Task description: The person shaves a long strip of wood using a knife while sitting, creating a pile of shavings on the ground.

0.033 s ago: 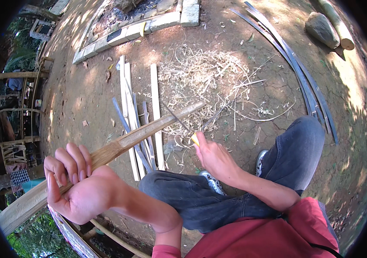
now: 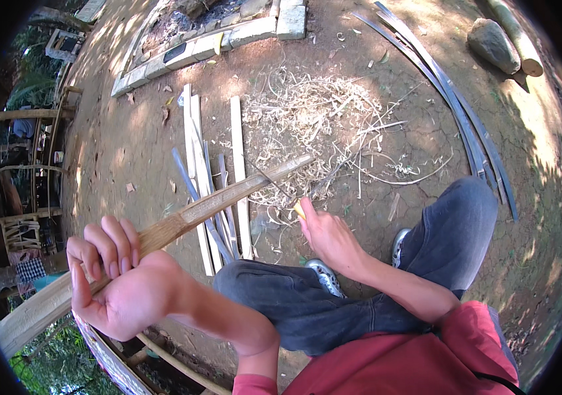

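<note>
A long split bamboo pole (image 2: 228, 197) slants from the lower left up to the middle of the view. My left hand (image 2: 119, 283) is closed round its thicker part, palm turned up and fingers curled over. In my right hand (image 2: 327, 234) is a knife (image 2: 279, 187) with a yellow handle, gripped in a fist. Its thin dark blade crosses the pole near the far, narrower end and appears to touch it. Beyond the blade, a heap of pale curled shavings (image 2: 314, 112) lies on the ground.
Several cut bamboo strips (image 2: 239, 164) lie under and beside the pole. Long dark strips (image 2: 452, 99) curve along the right. A stone (image 2: 492, 46) and a log (image 2: 518, 39) are far right; a brick-edged fire pit (image 2: 208, 49) is at the back. My bent knees (image 2: 452, 230) are close by.
My right hand and the knife have shifted very slightly up and to the left. The left hand and the pole look almost the same.
</note>
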A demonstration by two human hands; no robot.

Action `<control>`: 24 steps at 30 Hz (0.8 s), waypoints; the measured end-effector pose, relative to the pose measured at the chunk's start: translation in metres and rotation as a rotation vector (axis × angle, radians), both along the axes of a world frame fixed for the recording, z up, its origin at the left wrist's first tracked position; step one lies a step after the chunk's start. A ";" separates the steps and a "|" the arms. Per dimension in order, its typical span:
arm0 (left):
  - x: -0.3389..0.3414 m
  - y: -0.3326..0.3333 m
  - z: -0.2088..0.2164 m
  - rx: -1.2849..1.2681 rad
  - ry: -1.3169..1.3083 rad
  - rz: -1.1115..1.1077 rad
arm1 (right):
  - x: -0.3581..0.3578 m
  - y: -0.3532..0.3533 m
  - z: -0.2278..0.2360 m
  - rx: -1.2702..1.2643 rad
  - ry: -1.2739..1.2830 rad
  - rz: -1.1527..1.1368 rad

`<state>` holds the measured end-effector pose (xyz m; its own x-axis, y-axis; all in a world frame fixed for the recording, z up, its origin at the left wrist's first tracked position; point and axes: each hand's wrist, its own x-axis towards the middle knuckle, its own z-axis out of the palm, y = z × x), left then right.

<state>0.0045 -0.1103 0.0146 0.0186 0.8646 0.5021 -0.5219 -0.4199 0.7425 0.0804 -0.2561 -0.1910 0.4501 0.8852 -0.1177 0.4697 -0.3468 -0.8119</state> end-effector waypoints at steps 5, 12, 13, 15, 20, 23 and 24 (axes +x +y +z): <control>0.000 0.008 0.004 -0.057 -0.027 0.129 | -0.004 0.004 0.000 -0.010 0.029 0.009; 0.005 -0.007 0.005 -0.012 -0.038 -0.010 | 0.007 0.008 -0.037 -0.065 -0.022 -0.051; 0.004 -0.007 0.003 0.014 -0.031 -0.038 | 0.006 0.008 -0.023 -0.042 0.011 -0.050; 0.004 -0.007 0.001 0.061 -0.015 -0.100 | 0.007 0.007 0.012 -0.028 0.049 0.000; 0.023 -0.018 0.008 0.031 -0.104 -0.002 | 0.015 0.012 -0.046 -0.010 0.005 -0.097; 0.017 -0.010 0.002 0.080 -0.113 -0.026 | 0.017 0.014 -0.020 0.046 0.064 -0.056; 0.016 -0.010 0.001 0.088 -0.098 -0.005 | 0.014 0.010 -0.008 0.048 0.080 -0.063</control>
